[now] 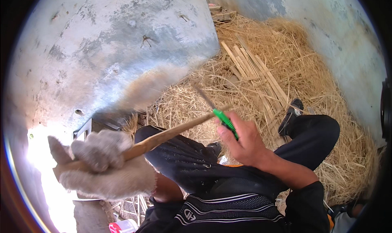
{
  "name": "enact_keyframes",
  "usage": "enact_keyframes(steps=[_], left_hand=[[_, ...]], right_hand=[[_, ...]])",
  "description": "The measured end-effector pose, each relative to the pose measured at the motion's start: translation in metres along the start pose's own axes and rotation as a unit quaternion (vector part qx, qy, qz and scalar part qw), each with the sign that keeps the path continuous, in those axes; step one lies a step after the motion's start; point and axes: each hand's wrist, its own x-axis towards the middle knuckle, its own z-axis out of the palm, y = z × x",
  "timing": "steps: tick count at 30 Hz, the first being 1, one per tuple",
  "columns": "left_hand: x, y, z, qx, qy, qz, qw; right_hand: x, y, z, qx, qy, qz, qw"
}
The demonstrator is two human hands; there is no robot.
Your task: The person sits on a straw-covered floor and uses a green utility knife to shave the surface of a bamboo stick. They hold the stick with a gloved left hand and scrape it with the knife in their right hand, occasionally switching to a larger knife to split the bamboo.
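My left hand (108, 182), in a thick greyish-beige work glove, is closed around the wide end of a wooden or bamboo strip (163, 138). The strip slants up to the right across my lap and narrows toward its far end. My bare right hand (247, 141) grips a knife with a green handle (225, 123). Its thin grey blade (203, 97) points up and left, slightly blurred. Near the strip's narrow end the knife crosses it; whether the edge touches the wood I cannot tell.
Several pale split strips (255, 67) lie stacked on fine shavings (322, 90) ahead of my crossed legs. A worn whitish-blue wall (122, 41) rises at the left, another wall (351, 57) at the right. A clear container with a red lid (122, 226) sits at the lower left.
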Motion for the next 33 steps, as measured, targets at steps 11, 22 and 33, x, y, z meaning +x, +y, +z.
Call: enact_keyframes(steps=[11,22,33], left_hand=[[-0.065,-0.075,-0.037,-0.079,-0.14,-0.075,0.984],[-0.029,-0.046,-0.053,-0.219,-0.259,-0.215,0.916],[-0.023,-0.054,-0.054,-0.198,-0.293,-0.252,0.901]], right_hand=[[0.012,0.006,-0.012,-0.031,0.049,0.015,0.998],[-0.015,-0.003,0.047,-0.06,-0.091,0.052,0.993],[-0.002,0.006,0.077,-0.1,-0.079,0.061,0.99]])
